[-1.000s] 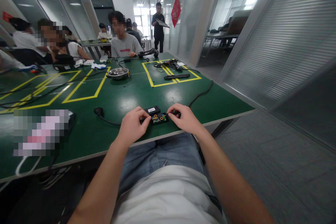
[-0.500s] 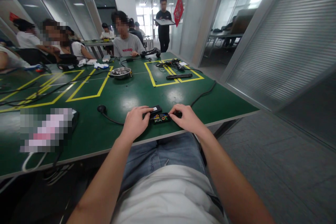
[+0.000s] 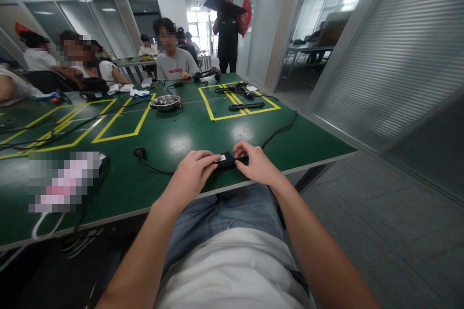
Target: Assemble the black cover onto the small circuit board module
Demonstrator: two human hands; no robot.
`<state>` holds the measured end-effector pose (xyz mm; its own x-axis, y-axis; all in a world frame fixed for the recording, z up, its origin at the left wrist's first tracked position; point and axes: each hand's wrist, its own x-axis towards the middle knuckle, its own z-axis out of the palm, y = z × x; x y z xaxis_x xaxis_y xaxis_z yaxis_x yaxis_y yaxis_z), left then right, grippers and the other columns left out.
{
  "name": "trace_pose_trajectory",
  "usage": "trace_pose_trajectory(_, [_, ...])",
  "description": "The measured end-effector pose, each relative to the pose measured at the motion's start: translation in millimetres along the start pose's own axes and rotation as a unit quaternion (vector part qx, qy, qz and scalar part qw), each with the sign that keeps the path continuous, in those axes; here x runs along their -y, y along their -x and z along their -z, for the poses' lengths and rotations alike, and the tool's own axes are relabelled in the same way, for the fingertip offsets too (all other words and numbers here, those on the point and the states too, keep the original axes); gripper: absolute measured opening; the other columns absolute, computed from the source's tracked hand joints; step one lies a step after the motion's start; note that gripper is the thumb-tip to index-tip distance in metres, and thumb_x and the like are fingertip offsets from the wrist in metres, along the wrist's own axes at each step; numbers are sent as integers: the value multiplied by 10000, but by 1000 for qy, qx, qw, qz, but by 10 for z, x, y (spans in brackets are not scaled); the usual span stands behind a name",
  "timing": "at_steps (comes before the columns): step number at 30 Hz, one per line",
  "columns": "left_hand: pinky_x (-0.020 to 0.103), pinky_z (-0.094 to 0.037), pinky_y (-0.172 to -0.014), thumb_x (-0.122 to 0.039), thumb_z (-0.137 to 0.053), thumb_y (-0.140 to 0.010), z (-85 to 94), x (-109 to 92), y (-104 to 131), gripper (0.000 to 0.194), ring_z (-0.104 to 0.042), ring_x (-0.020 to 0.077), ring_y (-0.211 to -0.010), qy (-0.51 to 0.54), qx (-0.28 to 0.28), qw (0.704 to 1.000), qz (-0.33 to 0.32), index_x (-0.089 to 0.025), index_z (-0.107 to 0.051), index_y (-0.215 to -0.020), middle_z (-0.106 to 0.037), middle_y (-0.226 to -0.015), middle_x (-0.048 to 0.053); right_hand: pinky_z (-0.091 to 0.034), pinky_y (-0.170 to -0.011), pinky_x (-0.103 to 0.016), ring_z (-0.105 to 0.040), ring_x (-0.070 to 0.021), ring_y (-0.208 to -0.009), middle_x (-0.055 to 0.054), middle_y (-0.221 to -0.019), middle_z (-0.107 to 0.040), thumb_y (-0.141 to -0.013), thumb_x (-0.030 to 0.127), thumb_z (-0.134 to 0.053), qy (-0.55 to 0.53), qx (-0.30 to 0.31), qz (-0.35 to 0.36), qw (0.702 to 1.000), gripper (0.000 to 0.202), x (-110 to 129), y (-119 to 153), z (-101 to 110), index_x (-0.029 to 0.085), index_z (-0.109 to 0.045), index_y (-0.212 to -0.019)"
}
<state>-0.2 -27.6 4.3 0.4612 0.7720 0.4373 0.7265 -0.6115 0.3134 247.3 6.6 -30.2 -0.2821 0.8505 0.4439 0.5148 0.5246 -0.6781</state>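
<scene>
A small black cover (image 3: pixel 227 158) with a white label lies over the electronics case near the table's front edge, hiding the parts inside. My left hand (image 3: pixel 194 169) grips the cover's left end between thumb and fingers. At the right end of the case, my right hand (image 3: pixel 253 161) is closed around the start of a black cable (image 3: pixel 279 131), which runs off to the back right. Another black cable with a plug (image 3: pixel 139 153) leads in from the left and passes behind my left hand.
A metal bowl (image 3: pixel 166 102) sits further back on the green table (image 3: pixel 195 130). Behind it to the right, a black bar (image 3: pixel 247 105) and tangled cables lie within yellow tape. A blurred-out item is at the left. People sit across the table; one stands holding a dark panel.
My left hand has brought the black cover right and down onto the case, whose circuit parts were exposed before. The standing person has raised the panel.
</scene>
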Motion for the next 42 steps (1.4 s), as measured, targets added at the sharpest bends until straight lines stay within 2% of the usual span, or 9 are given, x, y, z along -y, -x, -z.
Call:
trace_pose_trajectory(6, [462, -585, -1064, -259, -599, -1085, -46, 10, 25, 323, -683, 286, -1183, -9, 26, 999, -20, -247, -790, -1346, -765, -1286, 122, -524, -893, -361, -715, -219, -882, -4, -911, -744, -787, 109, -657, 8, 1, 2, 1000, 311, -2, -2, -7, 251, -619, -1062])
trace_pose_trajectory(14, [453, -572, -1042, -242, -686, -1028, 38, 38, -108, 271, -704, 286, -1144, 37, 74, 997, 4, -269, -815, -1265, -805, -1234, 92, -526, -885, -362, -709, -220, -883, -10, -916, -744, -790, 114, -648, 6, -2, 4, 1000, 275, -11, -5, -10, 247, -630, -1031])
trace_pose_trajectory(16, [440, -569, -1034, -234, -687, -1018, 28, 74, -151, 255, -712, 279, -1126, 49, 52, 997, 28, -258, -803, -1243, -810, -1204, 84, -524, -882, -359, -706, -220, -886, -8, -912, -740, -789, 123, -657, 5, -2, 0, 1000, 264, -13, -10, -10, 247, -633, -1020])
trace_pose_trajectory(19, [460, -574, -1004, -206, -689, -988, -35, 145, -210, 213, -712, 298, -1091, 18, -21, 995, 97, -229, -774, -1182, -806, -1132, 98, -516, -874, -355, -697, -217, -880, -3, -903, -740, -788, 134, -673, 13, 0, -6, 1000, 233, -13, -14, -9, 244, -642, -991])
trace_pose_trajectory(23, [475, -587, -952, -182, -684, -965, -109, 216, -253, 126, -721, 319, -1034, -11, 0, 988, 152, -228, -763, -1051, -804, -1035, 96, -497, -873, -363, -693, -219, -871, -9, -895, -752, -817, 149, -696, 42, 7, -1, 999, 149, 0, -9, 4, 234, -672, -937])
trace_pose_trajectory(28, [479, -559, -1076, -274, -648, -993, -46, 222, -139, 150, -704, 306, -1177, -2, -25, 995, 99, -227, -791, -992, -754, -1232, 116, -503, -861, -366, -708, -227, -888, -27, -907, -769, -866, 188, -740, 47, 15, 12, 999, 70, 16, -9, 17, 232, -717, -915])
trace_pose_trajectory(32, [412, -591, -912, -300, -685, -980, 39, 186, -4, 122, -728, 276, -976, 2, 33, 995, 94, -227, -782, -996, -769, -1023, 83, -521, -836, -350, -704, -216, -869, -26, -909, -767, -861, 178, -752, 32, 12, 19, 999, 71, 3, -11, 13, 228, -727, -904])
trace_pose_trajectory(35, [383, -579, -848, -269, -688, -990, 73, 155, 24, 105, -743, 277, -931, 2, 61, 994, 91, -238, -784, -1020, -799, -990, 75, -526, -768, -321, -693, -200, -827, -24, -902, -761, -869, 195, -741, 5, 12, 12, 1000, 48, -10, -10, 11, 223, -728, -905])
trace_pose_trajectory(42, [349, -572, -844, -250, -736, -977, 71, 139, 28, 125, -774, 272, -978, 5, 23, 994, 103, -269, -825, -1062, -830, -1052, 52, -504, -702, -293, -673, -188, -820, -27, -913, -751, -871, 212, -733, -1, 8, 0, 1000, 55, 4, -9, 2, 219, -741, -924])
